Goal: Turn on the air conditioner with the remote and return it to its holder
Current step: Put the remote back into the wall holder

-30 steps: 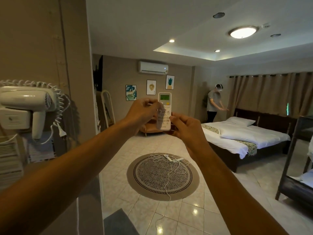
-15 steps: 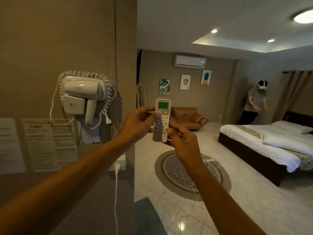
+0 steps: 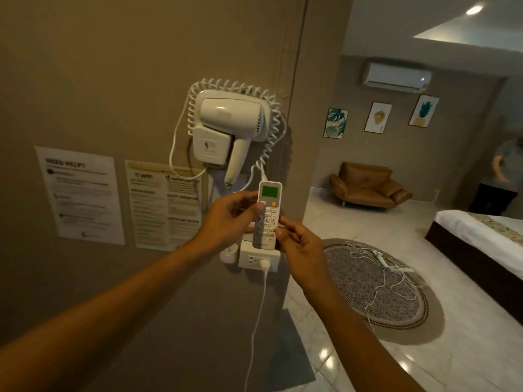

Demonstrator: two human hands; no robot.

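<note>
A white remote (image 3: pixel 268 216) with a green screen and a yellow button stands upright between my hands, its hinged key cover swung open to the left. My left hand (image 3: pixel 226 219) grips its left side and the cover. My right hand (image 3: pixel 300 247) holds its lower right edge with the fingertips. The white air conditioner (image 3: pixel 396 77) hangs high on the far wall with a small light lit on its right end. Behind the remote, a white bracket (image 3: pixel 246 237) sits on the wall above a socket; whether it is the holder I cannot tell.
A wall-mounted hair dryer (image 3: pixel 229 123) with a coiled cord hangs above the remote. A white socket (image 3: pixel 256 261) with a plug and cable sits below. Printed notices (image 3: pixel 82 196) line the wall. A round rug (image 3: pixel 376 281) with tangled cable, a brown sofa (image 3: pixel 368 185), a bed (image 3: pixel 486 236) and a person (image 3: pixel 503 176) are to the right.
My view has swung left toward the wall with the hair dryer. My hands carry the remote with it, now in front of the socket. The air conditioner has shifted to the upper right.
</note>
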